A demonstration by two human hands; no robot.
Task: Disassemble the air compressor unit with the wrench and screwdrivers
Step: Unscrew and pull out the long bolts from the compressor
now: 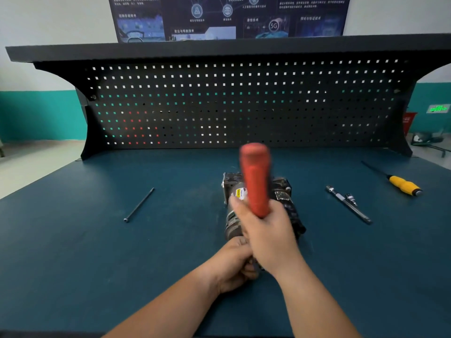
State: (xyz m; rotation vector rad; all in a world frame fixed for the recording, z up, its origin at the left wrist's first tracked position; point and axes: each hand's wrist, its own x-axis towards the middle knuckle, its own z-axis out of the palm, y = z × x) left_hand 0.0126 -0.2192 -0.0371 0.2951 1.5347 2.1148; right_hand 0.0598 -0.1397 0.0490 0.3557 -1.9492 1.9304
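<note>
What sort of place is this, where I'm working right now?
Most likely a technical training workshop: a workbench with a dark blue top, a black perforated tool panel standing behind it, a technology poster marked 5G on the wall above, and a yellow-handled screwdriver laid out.

The red screwdriver handle (255,176) was a smear of blur, its shaft lost behind the right hand (266,235) gripping it. Both hands covered the air compressor's (285,191) near end, so what the left hand (231,267) curled round stayed hidden. The poster (227,18) ran off the top edge, its print unreadable.
</note>
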